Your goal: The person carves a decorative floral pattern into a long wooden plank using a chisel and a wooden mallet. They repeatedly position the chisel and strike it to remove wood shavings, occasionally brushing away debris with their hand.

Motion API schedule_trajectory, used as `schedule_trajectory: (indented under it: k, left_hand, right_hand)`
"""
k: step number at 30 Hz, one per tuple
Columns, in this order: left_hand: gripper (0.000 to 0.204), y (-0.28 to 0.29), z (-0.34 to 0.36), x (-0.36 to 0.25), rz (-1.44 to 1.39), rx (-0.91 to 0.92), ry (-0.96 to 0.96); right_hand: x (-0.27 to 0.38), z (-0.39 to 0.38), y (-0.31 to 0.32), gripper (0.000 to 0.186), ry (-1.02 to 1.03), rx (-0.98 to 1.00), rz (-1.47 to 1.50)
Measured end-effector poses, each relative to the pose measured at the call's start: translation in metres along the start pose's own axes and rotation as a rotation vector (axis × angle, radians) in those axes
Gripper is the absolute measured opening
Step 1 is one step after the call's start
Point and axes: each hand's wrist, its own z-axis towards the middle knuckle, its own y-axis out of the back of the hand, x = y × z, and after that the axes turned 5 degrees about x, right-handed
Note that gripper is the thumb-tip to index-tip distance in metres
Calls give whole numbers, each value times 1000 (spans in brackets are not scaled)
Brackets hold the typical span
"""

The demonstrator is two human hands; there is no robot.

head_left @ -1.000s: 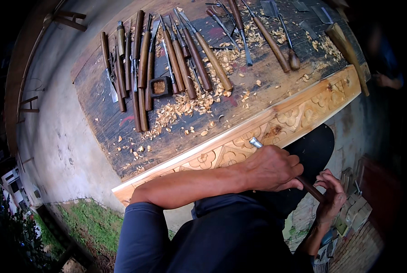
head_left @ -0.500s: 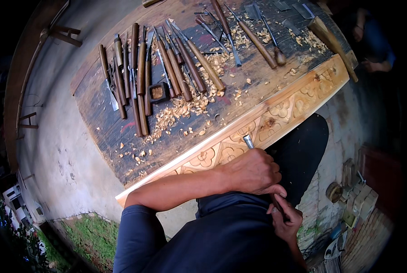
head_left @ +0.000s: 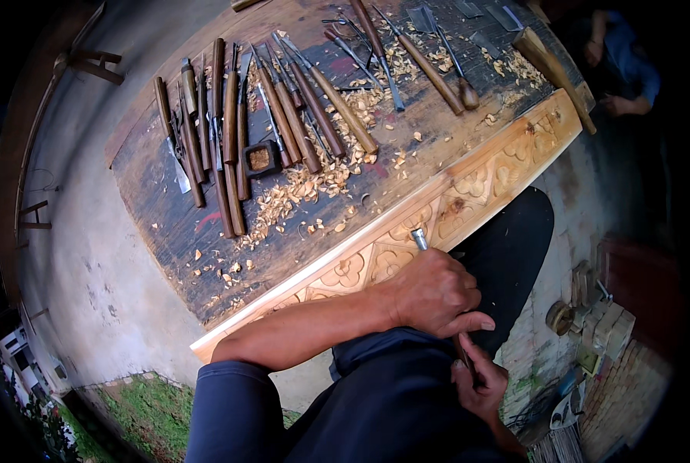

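Observation:
My left hand is wrapped round a carving gouge, its thumb pointing out to the right. The metal blade shows beyond the knuckles, its tip resting on the carved board. At the handle's lower end, close to my body, the fingers of my right hand close round the dark wood. Most of the handle is hidden by the left hand. Pale and long, the board lies slanted along the table's near edge, with four-petalled flower shapes cut into it. My left forearm crosses over its near left part.
The worn wooden table carries wood shavings, several wood-handled chisels and a small square dark box. A wooden mallet lies by the board's far end. Another person is at the far right. Wood blocks stand at lower right.
The view has shifted slightly, moving the table and tools a little left. My left thumb has straightened outward. The gouge's tip stays at about the same spot on the board.

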Motion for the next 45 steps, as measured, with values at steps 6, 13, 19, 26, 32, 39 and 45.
schedule_trajectory:
  k: [6, 13, 19, 26, 32, 39, 45]
  left_hand:
    - [62, -3, -1, 0, 16, -24, 24]
    - [49, -6, 0, 5, 10, -174, -70]
    - [46, -4, 6, 4, 23, -162, -230]
    - [52, -4, 2, 3, 20, 84, -83]
    - [49, -6, 4, 5, 51, 61, -57]
    - [53, -8, 10, 4, 104, 73, 15]
    - [50, -14, 12, 6, 119, 44, 57]
  right_hand:
    - [11, 5, -6, 47, -58, -26, -38]
    - [32, 21, 27, 48, -97, -35, -140]
    - [16, 13, 31, 37, 140, -67, -406]
    - [-1, 16, 20, 39, 141, -100, -367]
    - [-13, 20, 21, 42, 134, -113, -253]
    - [-6, 21, 34, 40, -100, -73, -61]
    - [-8, 32, 48, 39, -46, -59, -63]
